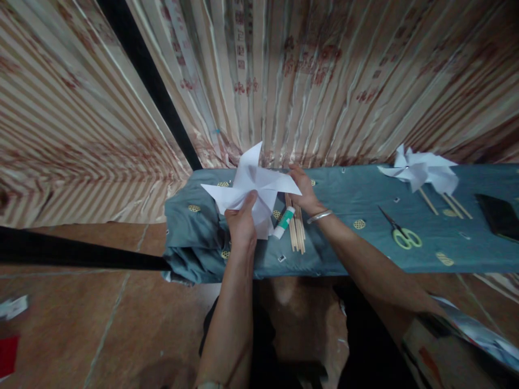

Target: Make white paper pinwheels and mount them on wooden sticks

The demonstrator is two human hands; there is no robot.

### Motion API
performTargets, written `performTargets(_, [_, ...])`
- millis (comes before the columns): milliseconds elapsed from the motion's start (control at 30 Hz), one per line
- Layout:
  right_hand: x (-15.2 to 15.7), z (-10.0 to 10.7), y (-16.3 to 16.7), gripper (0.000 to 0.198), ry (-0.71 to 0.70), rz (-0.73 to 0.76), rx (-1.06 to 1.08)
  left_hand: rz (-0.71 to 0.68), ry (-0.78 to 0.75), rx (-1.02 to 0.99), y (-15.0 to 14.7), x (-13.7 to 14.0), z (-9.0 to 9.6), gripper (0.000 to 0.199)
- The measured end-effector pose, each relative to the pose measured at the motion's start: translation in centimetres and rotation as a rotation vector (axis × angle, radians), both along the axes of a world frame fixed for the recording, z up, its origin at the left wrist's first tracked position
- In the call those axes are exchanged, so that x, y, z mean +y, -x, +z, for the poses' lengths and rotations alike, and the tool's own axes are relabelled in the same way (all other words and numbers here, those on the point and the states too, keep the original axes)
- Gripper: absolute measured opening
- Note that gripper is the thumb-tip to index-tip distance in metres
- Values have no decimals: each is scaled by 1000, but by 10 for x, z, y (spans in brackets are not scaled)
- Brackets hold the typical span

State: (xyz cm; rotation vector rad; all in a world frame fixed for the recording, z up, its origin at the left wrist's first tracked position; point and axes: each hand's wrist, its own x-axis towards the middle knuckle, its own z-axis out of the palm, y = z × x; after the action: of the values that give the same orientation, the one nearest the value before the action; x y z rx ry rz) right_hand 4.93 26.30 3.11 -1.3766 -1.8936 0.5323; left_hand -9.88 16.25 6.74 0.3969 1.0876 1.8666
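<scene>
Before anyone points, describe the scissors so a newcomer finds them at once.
Find the blue-green cloth, then the white pinwheels lying toward its right. Below them lie the scissors, set apart from the pinwheels' wooden sticks by looped green handles.

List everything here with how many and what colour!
covered table: 1, blue-green, centre to right
paper pinwheel: 1, white, table's left
wooden sticks: several, pale, right of it
glue stick: 1, green-white, beside sticks
mounted pinwheels: overlapping, uncountable, white, right
scissors: 1, green-handled, right
flat object: 1, black, far right
bars: 2, black, left
curtain: uncounted, striped beige, behind
floor: 1, brown, below
floor items: 2, red and white, left
bracelet: 1, silvery, right wrist
left hand: 1, bare, gripping paper pinwheel
right hand: 1, bare, near sticks
</scene>
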Motion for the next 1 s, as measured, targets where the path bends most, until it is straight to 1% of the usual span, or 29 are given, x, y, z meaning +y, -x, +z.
performTargets(33, [-5,-2,-4,9,46,-55,169,5,2,5,-2,0,0,32])
performTargets(100, [-20,-6,-15,13,183,-149,518,15,3,20,-6,1,0,33])
performTargets(167, [-38,-9,-28,20,240,-152,606,7,14,32,-14,1,-1,34])
performTargets(233, [-58,-11,-45,22,378,-130,815,-22,42,36,-25,1,-2,33])
performTargets(300, [-74,-12,-63,23,467,-138,934,-62,58,40,-39,2,-4,32])
performTargets(367, [-87,-12,-80,24,509,-163,1005,-110,56,49,-54,3,-7,32])
performTargets(433, [-96,-13,-96,24,521,-190,1051,-151,46,63,-68,3,-9,32])
performTargets(567, [-106,-18,-118,26,534,-223,1083,-177,33,86,-85,6,-12,32])
performTargets(667, [-110,-21,-125,26,577,-238,1106,-180,21,102,-89,7,-14,33])
performTargets(767, [-113,-22,-127,26,618,-234,1157,-226,20,127,-94,5,-17,31])
performTargets(867, [-115,-20,-130,26,630,-231,1198,-279,49,161,-101,1,-20,29])
performTargets(1000, [-119,-15,-142,24,640,-245,1192,-306,85,222,-107,-1,-24,25])
